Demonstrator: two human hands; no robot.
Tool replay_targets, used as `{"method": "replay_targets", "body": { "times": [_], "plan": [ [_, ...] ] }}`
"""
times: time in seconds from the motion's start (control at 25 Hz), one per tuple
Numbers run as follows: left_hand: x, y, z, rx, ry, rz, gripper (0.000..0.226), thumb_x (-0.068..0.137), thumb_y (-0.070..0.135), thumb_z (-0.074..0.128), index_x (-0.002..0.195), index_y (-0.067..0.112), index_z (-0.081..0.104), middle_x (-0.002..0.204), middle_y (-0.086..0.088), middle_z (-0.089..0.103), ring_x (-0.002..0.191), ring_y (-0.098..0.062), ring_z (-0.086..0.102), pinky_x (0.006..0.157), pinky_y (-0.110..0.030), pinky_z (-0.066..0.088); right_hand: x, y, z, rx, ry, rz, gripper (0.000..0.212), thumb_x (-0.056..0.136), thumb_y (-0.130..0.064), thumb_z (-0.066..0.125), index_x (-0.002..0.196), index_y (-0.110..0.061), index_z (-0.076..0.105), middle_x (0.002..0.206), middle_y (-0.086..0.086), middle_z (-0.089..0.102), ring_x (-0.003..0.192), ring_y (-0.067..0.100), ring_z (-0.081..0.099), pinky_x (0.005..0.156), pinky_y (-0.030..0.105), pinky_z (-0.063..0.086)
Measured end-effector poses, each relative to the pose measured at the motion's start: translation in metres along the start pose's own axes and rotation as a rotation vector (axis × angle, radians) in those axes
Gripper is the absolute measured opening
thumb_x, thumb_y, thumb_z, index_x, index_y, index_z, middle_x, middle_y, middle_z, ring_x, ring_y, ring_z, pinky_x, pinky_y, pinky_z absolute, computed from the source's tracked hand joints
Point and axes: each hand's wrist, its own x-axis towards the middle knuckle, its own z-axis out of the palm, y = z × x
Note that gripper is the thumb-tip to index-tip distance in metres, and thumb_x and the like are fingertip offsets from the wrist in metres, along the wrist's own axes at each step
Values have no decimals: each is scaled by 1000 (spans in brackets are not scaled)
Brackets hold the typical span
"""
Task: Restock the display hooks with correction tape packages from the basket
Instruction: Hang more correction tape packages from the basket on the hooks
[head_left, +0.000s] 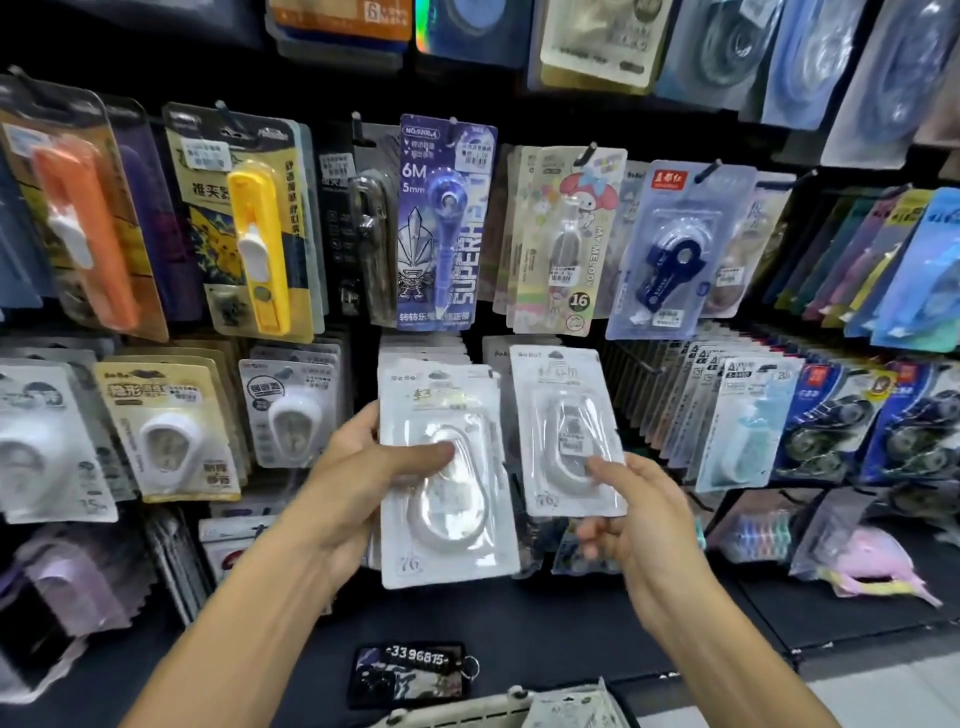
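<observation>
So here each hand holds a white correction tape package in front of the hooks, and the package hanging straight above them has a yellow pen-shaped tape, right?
Not quite. The head view shows the left hand and right hand each holding a white package, but the pen-shaped tape package above them is blue, not yellow.

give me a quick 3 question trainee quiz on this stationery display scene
1. True or false: the left hand holds a stack of white clear-blister correction tape packages.
2. What does the right hand pinch? A) the yellow slide-style corrector on the Pikachu card B) a single white clear-blister package C) the black number key tag
3. Fill in: the white plastic basket rim shows at the ___ edge of the view.

Key: 1 true; 2 B; 3 bottom
</observation>
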Motion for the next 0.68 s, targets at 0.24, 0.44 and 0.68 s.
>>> {"method": "replay_targets", "body": {
  "times": [0.24, 0.44, 0.68],
  "plan": [
    [-3, 4, -7, -98, 124, 104, 62, 60, 12, 83, 119, 23, 66, 107, -5, 80, 93, -29, 78, 78, -43, 60, -9, -2, -11, -99, 26, -100, 17, 90, -19, 68, 103, -30, 73, 76, 3, 71, 42, 14, 43, 36, 26, 31],
    [-5, 2, -1, -114, 131, 107, 64, 58, 13, 83, 119, 22, 66, 107, -5, 80, 95, -29, 77, 81, -44, 59, -13, -2, -9, -11, 64, -33, 17, 88, -20, 73, 101, -31, 76, 68, 1, 66, 42, 11, 42, 35, 24, 27],
    [-3, 0, 4, -99, 147, 127, 63, 58, 15, 84, 118, 21, 66, 107, -5, 80, 97, -28, 77, 89, -48, 58, -14, 5, -5, 77, -41, 154, 46, 91, -24, 72, 131, -27, 50, 100, 8, 75, 66, 23, 71, 50, 35, 53]
  ]
}}
